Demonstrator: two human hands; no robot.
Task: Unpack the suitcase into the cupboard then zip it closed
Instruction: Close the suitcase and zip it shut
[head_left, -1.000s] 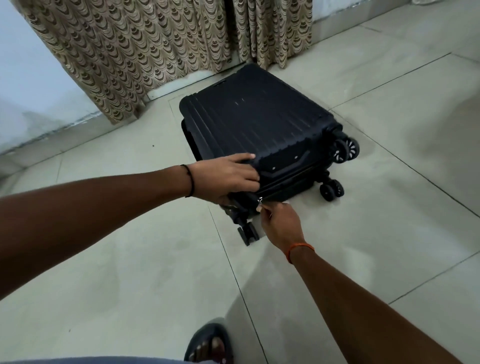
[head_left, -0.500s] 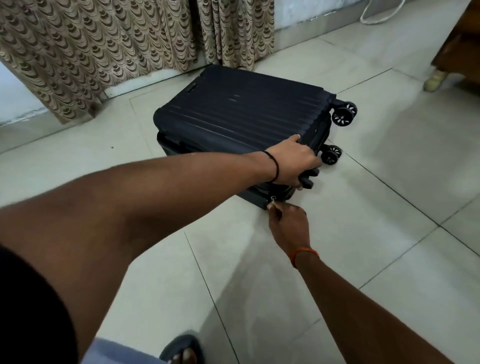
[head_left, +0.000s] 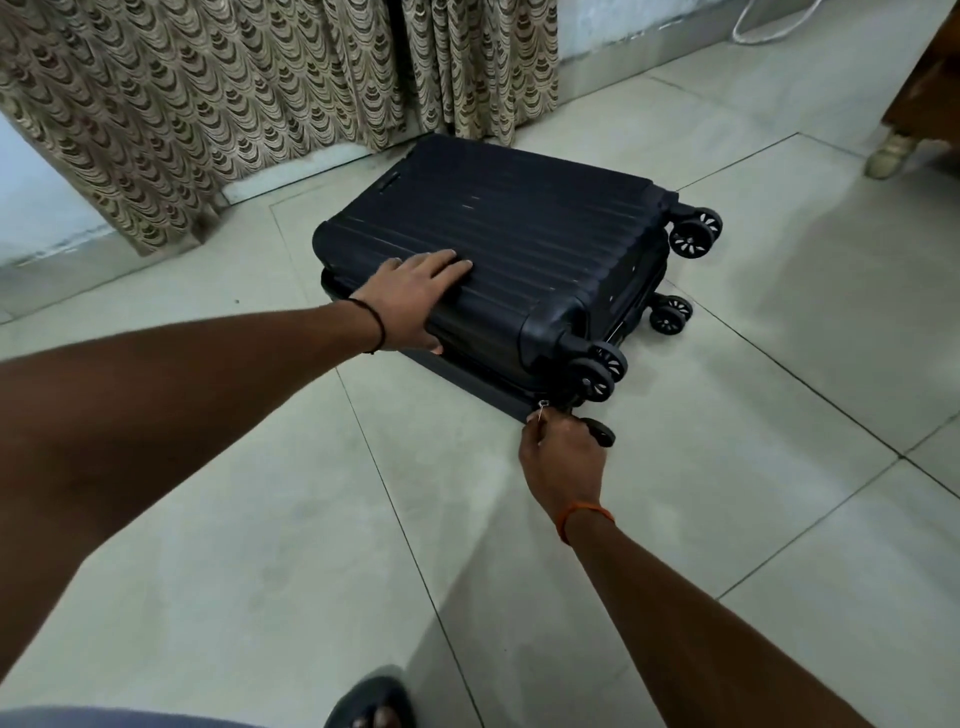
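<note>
A black ribbed hard-shell suitcase (head_left: 519, 244) lies flat on the tiled floor with its lid down and its wheels pointing right. My left hand (head_left: 415, 299) rests flat on the lid near its left front edge, fingers straight. At the near corner by the wheels, my right hand (head_left: 563, 457) pinches the small metal zip pull (head_left: 542, 410). The cupboard is out of view.
Patterned curtains (head_left: 234, 104) hang behind the suitcase at the wall. A wooden furniture leg (head_left: 891, 153) stands at the far right, with a white cable (head_left: 769, 26) on the floor beyond. My sandalled foot (head_left: 374, 706) is at the bottom edge.
My left hand has shifted from the wheel end to the left part of the lid. The right hand keeps the zip pull at the corner. The view has swung round the suitcase.
</note>
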